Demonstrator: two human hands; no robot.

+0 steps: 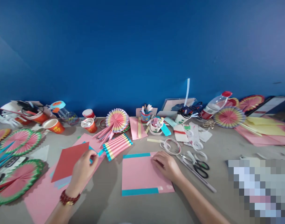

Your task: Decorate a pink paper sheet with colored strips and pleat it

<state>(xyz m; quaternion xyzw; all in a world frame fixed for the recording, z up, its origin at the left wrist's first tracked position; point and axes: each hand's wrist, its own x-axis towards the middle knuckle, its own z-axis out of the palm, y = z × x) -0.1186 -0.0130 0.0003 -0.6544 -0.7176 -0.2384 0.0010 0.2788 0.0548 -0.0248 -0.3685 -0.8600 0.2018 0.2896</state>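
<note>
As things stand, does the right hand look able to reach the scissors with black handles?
Probably yes: the scissors lie close, to the right of the right hand, and their handle end looks uncovered.

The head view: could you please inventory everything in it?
Wall: one, blue, rear.
Table: one, grey, beneath.
Blue-edged sheet: one, pink, centre front.
Red sheet: one, red, left.
Pleated paper: one, striped, centre.
Fans: several, multicoloured, left, centre, right.
Cups: several, red or white, rear.
Bottle: one, clear, rear right.
Scissors: count unclear, dark-handled, right.
Tape: several rolls, pale, right.
Other clutter: uncountable, mixed, mostly rear.
Bracelet: one, red, left wrist.
Left hand: one, by red sheet.
Right hand: one, on blue-edged sheet.
</note>
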